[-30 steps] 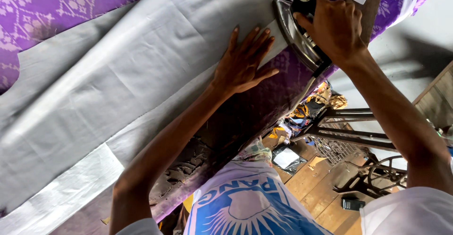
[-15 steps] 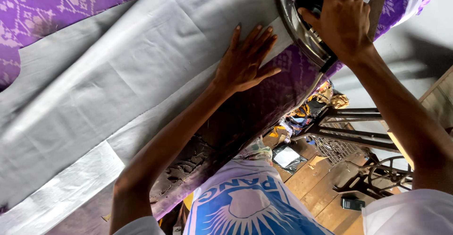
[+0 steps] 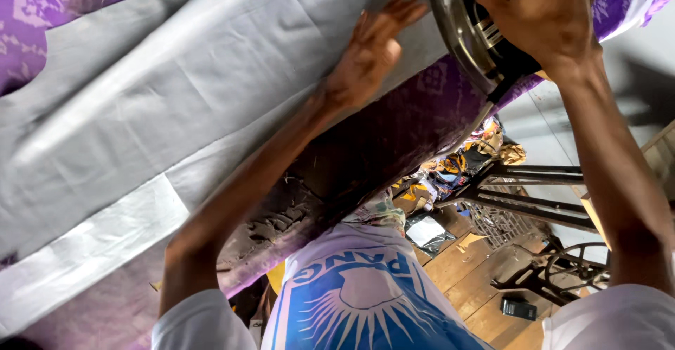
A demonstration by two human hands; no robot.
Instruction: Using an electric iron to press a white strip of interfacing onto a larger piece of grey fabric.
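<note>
item: one grey cloth [image 3: 176, 104], laid flat over a purple patterned cover [image 3: 63, 5] on the table, its long axis running from the lower left of the view up toward the upper right, where it ended just beside the iron [image 3: 467, 37]. a paler, shinier grey strip [image 3: 91, 241] lay along its near edge.

hands: two. left hand [image 3: 369, 54] lay palm down on the cloth at its upper-right end, fingers spread apart and flat, gripping nothing. right hand [image 3: 541, 12] was closed over the dark handle of the iron, fingers wrapped round it.

relation: the iron sat to the right of the left hand, close but not touching; the cloth stretched away from the iron past the left hand. the right hand was the nearer to the iron, the left the nearer to the cloth.

count: cloths one, strips one, irons one.

below the table edge: one black iron treadle stand [image 3: 534, 202], wooden floor [image 3: 464, 265].
</note>
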